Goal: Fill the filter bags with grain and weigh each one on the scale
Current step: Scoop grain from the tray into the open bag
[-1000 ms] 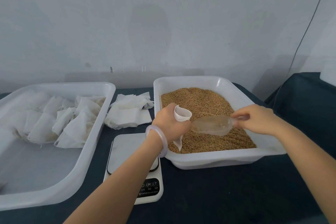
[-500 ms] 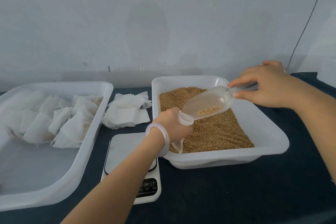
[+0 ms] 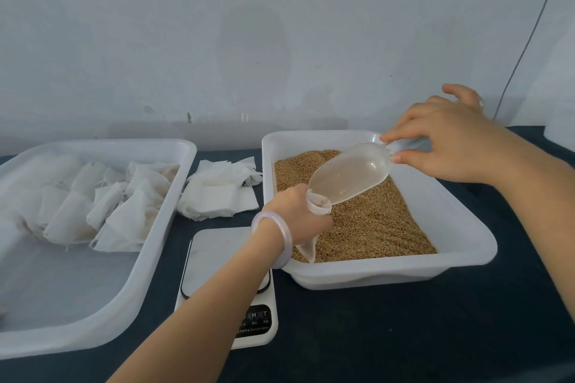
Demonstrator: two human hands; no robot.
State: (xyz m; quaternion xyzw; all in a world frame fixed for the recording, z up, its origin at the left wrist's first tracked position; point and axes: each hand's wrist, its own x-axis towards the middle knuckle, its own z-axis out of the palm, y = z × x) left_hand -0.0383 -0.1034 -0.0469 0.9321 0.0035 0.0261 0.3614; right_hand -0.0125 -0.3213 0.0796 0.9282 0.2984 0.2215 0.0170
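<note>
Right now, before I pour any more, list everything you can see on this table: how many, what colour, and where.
grain tray: one, white, right of centre
grain: one heap, golden brown, in the grain tray
scoop: one, clear, tilted over the grain
filter bag: one, white, at the scoop's lip
scale: one, white with a black panel, front centre
left tray: one, white, far left
stacked bags: several, white, back of the left tray
loose bags: one pile, white, between the trays
cloth: one, dark blue, covering the table
bracelet: one, pale, left wrist
left hand: grips the filter bag
right hand: pinches the scoop's handle
</note>
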